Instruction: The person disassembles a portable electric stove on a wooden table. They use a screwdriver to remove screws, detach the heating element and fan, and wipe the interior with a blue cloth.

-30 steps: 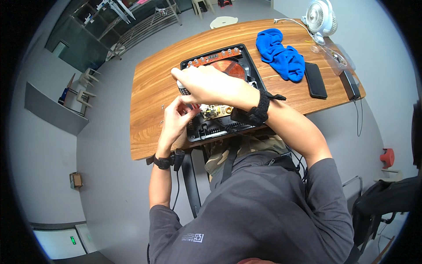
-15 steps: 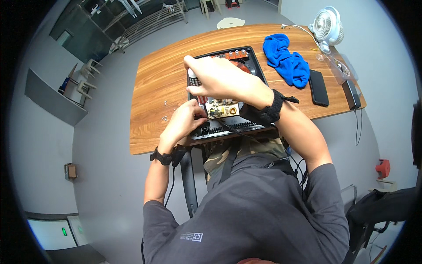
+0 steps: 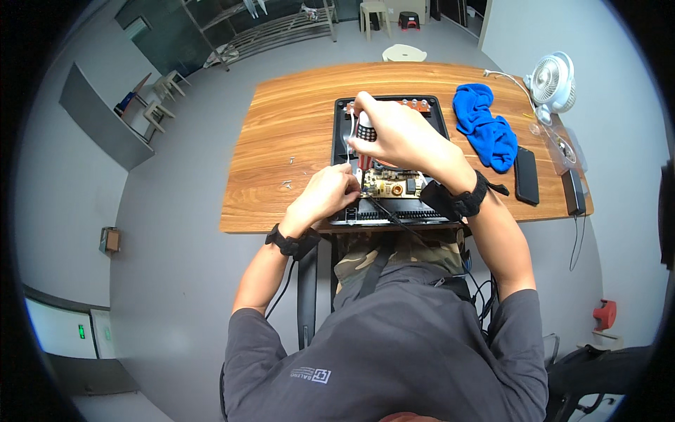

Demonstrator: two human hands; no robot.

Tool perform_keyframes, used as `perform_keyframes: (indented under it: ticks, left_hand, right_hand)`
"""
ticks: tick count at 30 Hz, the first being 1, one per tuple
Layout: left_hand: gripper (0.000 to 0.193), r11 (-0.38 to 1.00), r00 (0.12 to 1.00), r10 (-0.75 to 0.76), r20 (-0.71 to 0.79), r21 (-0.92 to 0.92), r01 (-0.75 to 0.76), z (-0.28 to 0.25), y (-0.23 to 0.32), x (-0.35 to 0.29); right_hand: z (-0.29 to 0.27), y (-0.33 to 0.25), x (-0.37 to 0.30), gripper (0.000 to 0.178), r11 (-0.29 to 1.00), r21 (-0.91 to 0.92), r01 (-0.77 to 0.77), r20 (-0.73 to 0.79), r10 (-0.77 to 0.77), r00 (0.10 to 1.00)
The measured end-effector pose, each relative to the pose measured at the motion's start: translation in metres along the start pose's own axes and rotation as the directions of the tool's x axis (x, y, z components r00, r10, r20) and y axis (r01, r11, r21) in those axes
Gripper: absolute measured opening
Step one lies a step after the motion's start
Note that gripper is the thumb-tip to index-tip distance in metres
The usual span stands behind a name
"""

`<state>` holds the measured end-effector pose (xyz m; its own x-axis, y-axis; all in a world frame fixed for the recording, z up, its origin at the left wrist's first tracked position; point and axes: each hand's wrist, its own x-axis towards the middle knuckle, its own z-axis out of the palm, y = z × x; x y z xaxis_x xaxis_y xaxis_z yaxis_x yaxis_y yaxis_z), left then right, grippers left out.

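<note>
An open black appliance housing (image 3: 442, 121), which looks like an induction cooker base, lies at the table's front edge. Inside, near me, sits a circuit board (image 3: 383, 189) with a copper ring coil. My right hand (image 3: 406, 135) is wrapped around the dotted handle of a screwdriver (image 3: 366, 132), held roughly upright over the board's left end. Close by its lower end, the fingers of my left hand (image 3: 323, 193) are pinched together at the board's left edge. Whatever they hold is hidden. A white wire (image 3: 351, 125) runs along the housing's left side.
Several small screws (image 3: 286, 184) lie on the wooden table (image 3: 281, 119) to the left. On the right are a blue cloth (image 3: 486, 130), a black phone (image 3: 526, 176), a black adapter (image 3: 573, 193), a clear plastic tray (image 3: 567, 150) and a white fan (image 3: 553, 83).
The whole view has shifted, so the table sits further right and lower. The screwdriver looks more upright, and the white wire shows more. Both hands stay at the board's left end.
</note>
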<state>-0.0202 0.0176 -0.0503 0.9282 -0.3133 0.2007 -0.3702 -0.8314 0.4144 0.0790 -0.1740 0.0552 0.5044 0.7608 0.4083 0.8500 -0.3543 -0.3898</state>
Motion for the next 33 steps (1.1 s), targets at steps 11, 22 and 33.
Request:
perform_keyframes:
  ticks: [11, 22, 33]
  left_hand:
    - [0.013, 0.97, 0.963, -0.244, -0.117, -0.025, 0.243, -0.048, -0.069, -0.02]
    - [0.015, 0.909, 0.914, -0.393, -0.097, 0.108, 0.403, -0.032, -0.107, -0.032]
    - [0.014, 0.943, 0.942, -0.313, -0.119, 0.075, 0.323, -0.024, -0.107, -0.025]
  right_hand:
    - [-0.023, 0.003, -0.001, 0.052, 0.997, 0.059, -0.049, -0.083, 0.054, 0.995]
    - [-0.06, 0.044, -0.013, 0.053, 0.966, 0.144, -0.215, -0.336, 0.252, 0.907]
    - [-0.067, 0.055, -0.035, 0.043, 0.957, 0.111, -0.267, -0.332, 0.289, 0.898]
